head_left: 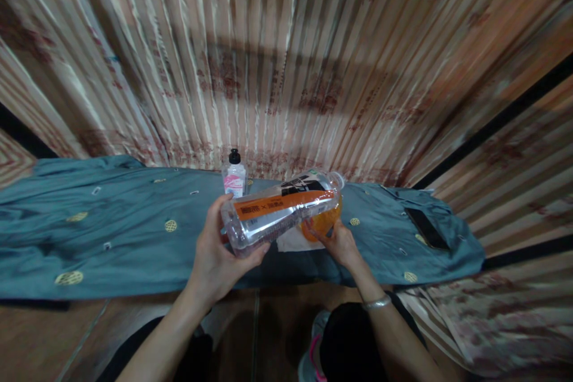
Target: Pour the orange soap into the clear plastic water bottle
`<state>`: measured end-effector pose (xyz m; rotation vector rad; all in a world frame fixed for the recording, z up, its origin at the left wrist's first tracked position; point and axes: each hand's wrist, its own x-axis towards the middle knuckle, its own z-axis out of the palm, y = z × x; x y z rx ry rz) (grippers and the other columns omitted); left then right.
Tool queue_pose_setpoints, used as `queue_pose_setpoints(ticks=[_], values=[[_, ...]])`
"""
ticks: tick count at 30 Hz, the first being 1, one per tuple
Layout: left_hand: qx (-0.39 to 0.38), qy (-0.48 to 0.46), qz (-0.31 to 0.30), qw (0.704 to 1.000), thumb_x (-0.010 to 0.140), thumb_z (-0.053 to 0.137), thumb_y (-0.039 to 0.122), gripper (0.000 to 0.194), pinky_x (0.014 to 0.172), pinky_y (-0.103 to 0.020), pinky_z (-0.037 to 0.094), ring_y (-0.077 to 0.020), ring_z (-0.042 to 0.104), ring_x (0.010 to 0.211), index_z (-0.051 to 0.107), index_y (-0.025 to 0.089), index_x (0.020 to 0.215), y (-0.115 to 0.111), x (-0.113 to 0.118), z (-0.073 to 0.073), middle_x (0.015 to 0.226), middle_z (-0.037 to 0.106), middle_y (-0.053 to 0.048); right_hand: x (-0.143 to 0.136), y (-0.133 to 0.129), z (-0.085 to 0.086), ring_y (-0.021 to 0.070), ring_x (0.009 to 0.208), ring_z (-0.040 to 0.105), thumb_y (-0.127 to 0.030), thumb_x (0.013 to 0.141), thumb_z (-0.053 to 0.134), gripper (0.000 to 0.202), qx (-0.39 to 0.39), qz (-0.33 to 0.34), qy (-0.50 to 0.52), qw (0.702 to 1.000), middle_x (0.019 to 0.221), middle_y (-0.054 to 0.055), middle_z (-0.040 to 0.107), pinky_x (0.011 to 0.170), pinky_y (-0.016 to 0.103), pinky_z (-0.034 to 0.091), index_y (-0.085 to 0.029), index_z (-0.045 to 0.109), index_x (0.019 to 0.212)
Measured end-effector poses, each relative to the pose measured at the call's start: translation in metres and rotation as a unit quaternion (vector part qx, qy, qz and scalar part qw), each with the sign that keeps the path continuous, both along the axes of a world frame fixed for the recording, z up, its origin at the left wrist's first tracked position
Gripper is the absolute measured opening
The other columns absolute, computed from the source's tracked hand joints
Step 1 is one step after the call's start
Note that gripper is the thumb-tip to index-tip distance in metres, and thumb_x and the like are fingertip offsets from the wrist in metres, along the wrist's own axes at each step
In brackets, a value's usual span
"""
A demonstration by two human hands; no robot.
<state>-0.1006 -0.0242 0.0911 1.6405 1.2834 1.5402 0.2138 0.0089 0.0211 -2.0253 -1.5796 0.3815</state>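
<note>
A large clear plastic bottle (268,215) with an orange and black label lies tilted in the air, its open-looking neck pointing to the right and slightly up. My left hand (219,250) is wrapped round its base end. Under the neck end is an orange object (323,224), partly hidden by the bottle; my right hand (339,243) has its fingers on the lower right side of it. A white sheet or cloth (293,240) lies beneath. Behind the bottle's base stands a small clear bottle (234,176) with a black cap and pink label.
A teal patterned cloth (147,233) covers the long narrow surface. A dark phone (426,228) lies on it at the right. Striped, flowered curtains (268,59) hang behind, with dark bars at both sides. Below are the tiled floor and my legs.
</note>
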Motion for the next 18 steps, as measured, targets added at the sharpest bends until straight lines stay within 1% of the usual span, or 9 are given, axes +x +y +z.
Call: queue_pose_setpoints(ticks=[4, 11, 15, 18], values=[[-0.005, -0.011, -0.004, 1.0, 0.071, 0.1, 0.044, 0.092, 0.084, -0.041, 0.075, -0.0337, 0.088, 0.112, 0.056, 0.026, 0.15, 0.0, 0.0008, 0.001, 0.129, 0.082, -0.01, 0.0027, 0.0005, -0.0032, 0.0408, 0.111, 0.093, -0.04, 0.091, 0.093, 0.054, -0.001, -0.004, -0.006, 1.0, 0.115, 0.016, 0.093, 0.086, 0.04, 0.072, -0.019, 0.072, 0.137], [0.015, 0.012, 0.009, 1.0, 0.073, 0.099, 0.042, 0.09, 0.087, -0.041, 0.075, -0.0336, 0.087, 0.112, 0.056, 0.026, 0.15, -0.0001, 0.0021, -0.0001, 0.129, 0.081, -0.009, 0.0012, 0.0005, -0.0021, 0.0409, 0.113, 0.093, -0.041, 0.095, 0.091, 0.051, -0.028, -0.013, -0.014, 0.999, 0.118, 0.02, 0.092, 0.088, 0.04, 0.071, -0.017, 0.071, 0.135], [0.021, 0.013, 0.008, 1.0, 0.073, 0.097, 0.041, 0.09, 0.085, -0.04, 0.074, -0.0325, 0.087, 0.11, 0.055, 0.025, 0.151, 0.0005, 0.0022, -0.0019, 0.128, 0.081, -0.009, 0.0016, 0.0012, -0.003, 0.0412, 0.116, 0.092, -0.04, 0.093, 0.09, 0.053, -0.015, -0.008, -0.007, 1.0, 0.121, 0.021, 0.092, 0.09, 0.04, 0.071, -0.016, 0.07, 0.136], [0.021, 0.011, 0.012, 1.0, 0.073, 0.096, 0.039, 0.088, 0.084, -0.039, 0.074, -0.0319, 0.087, 0.109, 0.056, 0.025, 0.151, 0.0008, 0.0023, -0.0023, 0.127, 0.081, -0.008, 0.0033, 0.0019, -0.0049, 0.0418, 0.114, 0.092, -0.041, 0.091, 0.09, 0.049, -0.006, -0.002, -0.002, 1.0, 0.118, 0.021, 0.093, 0.088, 0.041, 0.071, -0.017, 0.071, 0.13]])
